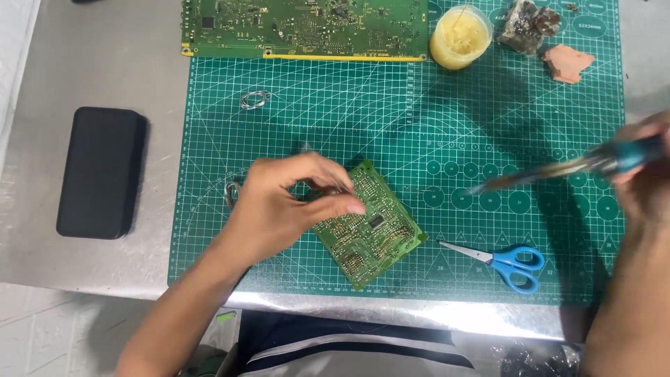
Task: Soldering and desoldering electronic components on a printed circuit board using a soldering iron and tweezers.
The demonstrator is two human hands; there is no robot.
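Note:
My left hand (289,202) rests on the left edge of a small green circuit board (373,227) lying tilted on the green cutting mat (419,126). Its fingers pinch something thin, probably a wire, over the board. My right hand (645,174), at the right edge of the view, grips a blue-handled soldering iron (558,169). The iron is blurred and its tip points left, hovering over the mat to the right of the board.
A large green circuit board (303,28) lies at the mat's top, with a jar of yellow paste (459,36), a grey lump (528,26) and an orange sponge piece (567,63) beside it. Blue scissors (506,262), a wire coil (253,100) and a black phone (100,172) lie around.

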